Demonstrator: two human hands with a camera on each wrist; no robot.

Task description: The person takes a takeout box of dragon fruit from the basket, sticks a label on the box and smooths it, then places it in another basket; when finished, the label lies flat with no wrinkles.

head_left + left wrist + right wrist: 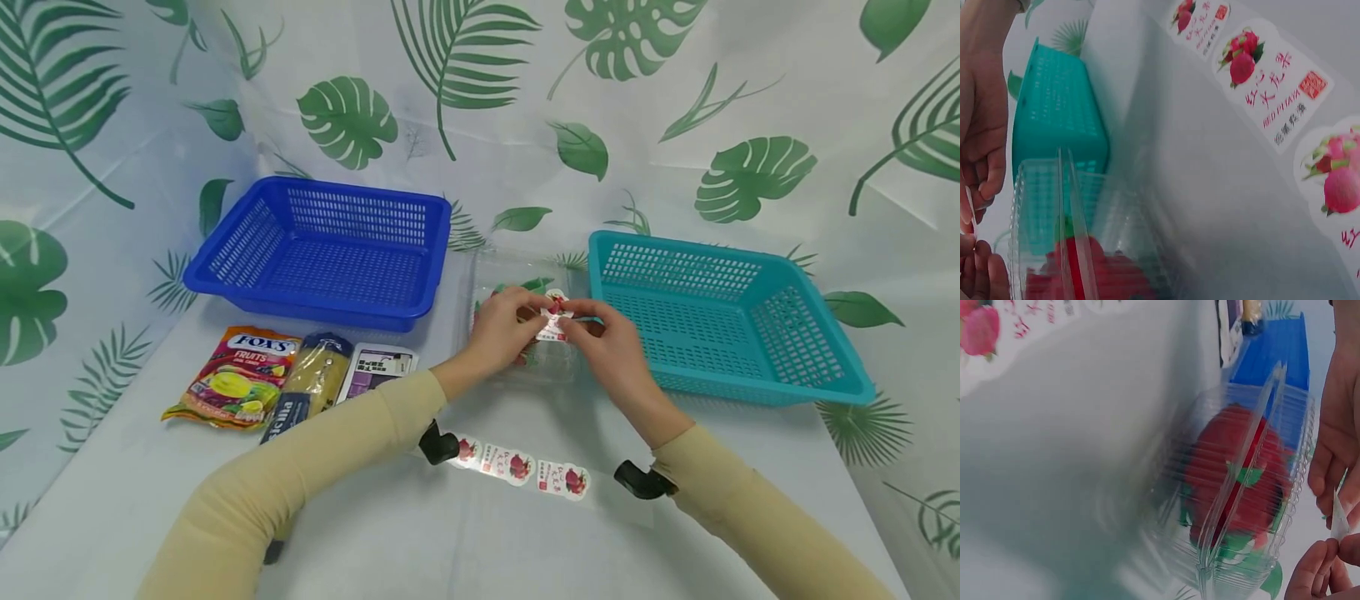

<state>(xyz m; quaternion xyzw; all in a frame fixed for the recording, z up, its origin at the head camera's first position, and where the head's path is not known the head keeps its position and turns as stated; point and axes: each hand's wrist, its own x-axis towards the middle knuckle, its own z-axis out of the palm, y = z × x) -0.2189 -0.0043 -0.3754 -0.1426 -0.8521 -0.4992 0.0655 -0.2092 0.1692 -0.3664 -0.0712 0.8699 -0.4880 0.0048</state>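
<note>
Both hands meet over a clear plastic clamshell box (510,265) standing on the table between two baskets. Between the fingertips of my left hand (498,329) and right hand (613,350) is a small white fruit sticker (553,327), pinched at its two sides. In the right wrist view the sticker (1339,519) appears edge-on, just above the lid. Red dragon fruit (1219,456) with green tips lies inside the closed box. Nearer the front, a backing strip with several dragon fruit stickers (517,467) lies flat on the table.
A blue basket (427,275) stands at back left, a teal basket (847,354) at right. Left of the hands lie a candy bag (238,379), a yellow-and-navy packet (318,375) and a white-and-purple package (375,367), partly behind the left sleeve.
</note>
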